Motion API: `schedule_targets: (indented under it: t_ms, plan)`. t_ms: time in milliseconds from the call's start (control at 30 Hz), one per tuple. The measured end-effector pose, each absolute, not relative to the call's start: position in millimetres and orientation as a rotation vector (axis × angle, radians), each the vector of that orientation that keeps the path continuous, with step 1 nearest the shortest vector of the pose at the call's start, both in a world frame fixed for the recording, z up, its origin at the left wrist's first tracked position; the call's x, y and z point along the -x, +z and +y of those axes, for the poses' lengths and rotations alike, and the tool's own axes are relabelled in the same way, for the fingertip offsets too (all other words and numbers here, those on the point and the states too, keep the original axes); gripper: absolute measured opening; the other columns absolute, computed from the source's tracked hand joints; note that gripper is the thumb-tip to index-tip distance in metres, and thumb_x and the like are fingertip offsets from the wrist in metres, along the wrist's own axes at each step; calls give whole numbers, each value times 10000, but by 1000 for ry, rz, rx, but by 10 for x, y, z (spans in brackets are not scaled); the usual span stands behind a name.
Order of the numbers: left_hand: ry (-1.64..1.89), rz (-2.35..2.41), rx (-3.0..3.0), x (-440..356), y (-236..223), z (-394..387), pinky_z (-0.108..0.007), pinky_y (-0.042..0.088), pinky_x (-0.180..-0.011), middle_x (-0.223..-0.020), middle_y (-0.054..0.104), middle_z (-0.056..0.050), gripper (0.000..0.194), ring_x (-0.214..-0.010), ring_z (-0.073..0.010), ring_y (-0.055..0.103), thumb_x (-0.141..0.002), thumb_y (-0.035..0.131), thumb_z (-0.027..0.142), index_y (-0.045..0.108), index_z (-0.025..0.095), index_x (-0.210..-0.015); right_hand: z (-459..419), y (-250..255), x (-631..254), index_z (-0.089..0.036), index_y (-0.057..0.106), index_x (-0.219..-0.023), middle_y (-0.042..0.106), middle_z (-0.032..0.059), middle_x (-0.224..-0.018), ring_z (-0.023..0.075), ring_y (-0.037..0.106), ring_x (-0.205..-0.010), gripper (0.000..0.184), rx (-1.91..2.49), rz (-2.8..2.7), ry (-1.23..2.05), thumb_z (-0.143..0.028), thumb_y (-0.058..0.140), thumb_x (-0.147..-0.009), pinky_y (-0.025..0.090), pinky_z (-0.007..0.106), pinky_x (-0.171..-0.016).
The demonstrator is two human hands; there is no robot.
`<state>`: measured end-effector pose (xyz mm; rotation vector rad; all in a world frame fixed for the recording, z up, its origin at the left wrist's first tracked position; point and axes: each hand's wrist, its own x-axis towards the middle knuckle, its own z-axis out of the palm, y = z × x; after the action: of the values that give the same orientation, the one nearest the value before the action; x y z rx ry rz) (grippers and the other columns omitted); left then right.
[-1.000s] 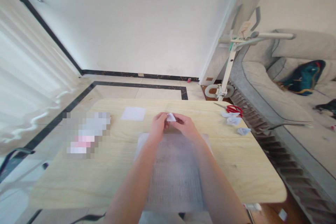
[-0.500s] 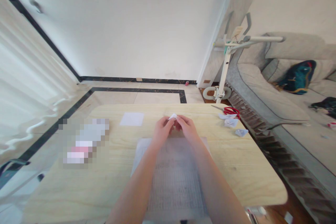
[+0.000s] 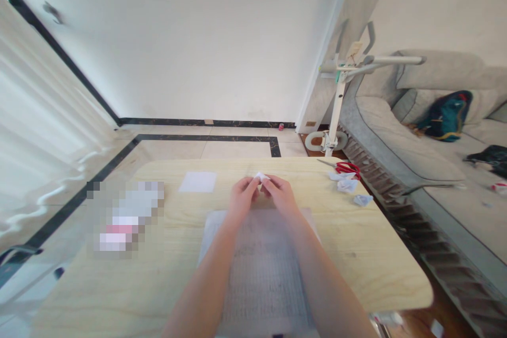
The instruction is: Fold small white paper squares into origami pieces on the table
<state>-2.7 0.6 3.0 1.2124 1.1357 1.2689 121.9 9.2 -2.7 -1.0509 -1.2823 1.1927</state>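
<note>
A small folded piece of white paper (image 3: 261, 175) is pinched between my two hands above the far half of the table. My left hand (image 3: 244, 191) closes on its left side, with the thumb pressed against it. My right hand (image 3: 279, 191) grips the right side the same way, the two thumbs close together. The fingers partly cover the paper, so its full shape is hidden. Under my wrists lies a greyish sheet with a faint grid (image 3: 265, 264). Left of my hands, a flat white square of paper (image 3: 198, 181) rests on the wood.
Red-handled scissors (image 3: 347, 170) lie at the table's far right corner, beside crumpled or folded white papers (image 3: 347, 185). A blurred-out item (image 3: 130, 216) is on the left of the wooden table (image 3: 380, 259). A grey sofa (image 3: 396, 127) stands to the right.
Both thumbs have shifted slightly on the paper and a small gap shows between the hands. The whole view has moved a little; the other things stay put.
</note>
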Motion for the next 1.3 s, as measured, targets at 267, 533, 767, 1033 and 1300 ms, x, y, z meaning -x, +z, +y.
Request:
schedule_targets:
  t_ms: [267, 533, 767, 1033, 1300]
  plan:
    - [1256, 1179, -1254, 9, 55, 2, -208, 323, -443, -485, 458, 31, 345, -446, -81, 420, -773, 530, 466, 594, 142, -673, 122, -84, -1194, -159, 672, -767, 547, 1, -565, 99, 450, -492, 308, 1029, -1114, 1261, -456, 600, -725, 345, 232, -466]
    - [1276, 1228, -1319, 2, 46, -1, -212, 315, -470, -471, 453, 33, 336, -459, -86, 416, -781, 518, 447, 615, 151, -656, 119, -114, -1177, -164, 622, -666, 515, -6, -555, 95, 434, -491, 302, 988, -1066, 1287, -457, 592, -732, 336, 233, -469]
    - [1244, 1231, -1326, 11, 90, -15, -208, 305, -465, -500, 469, 32, 287, -469, -83, 414, -746, 573, 417, 616, 144, -670, 146, -165, -1166, -164, 592, -659, 494, -19, -544, 86, 414, -474, 291, 958, -971, 1316, -449, 606, -717, 322, 228, -459]
    - [1266, 1253, -1241, 6, 91, -16, -207, 311, -458, -497, 475, 25, 306, -460, -81, 412, -728, 586, 432, 599, 144, -625, 132, -167, -1132, -173, 566, -627, 458, -33, -502, 86, 386, -453, 314, 983, -991, 1241, -472, 589, -723, 300, 233, -449]
    - [1281, 1217, -1216, -3, 50, 0, -205, 327, -458, -488, 467, 27, 308, -466, -81, 420, -724, 596, 422, 576, 147, -586, 96, -105, -1075, -180, 582, -650, 399, -56, -450, 82, 330, -413, 291, 1010, -936, 1209, -461, 591, -723, 244, 238, -424]
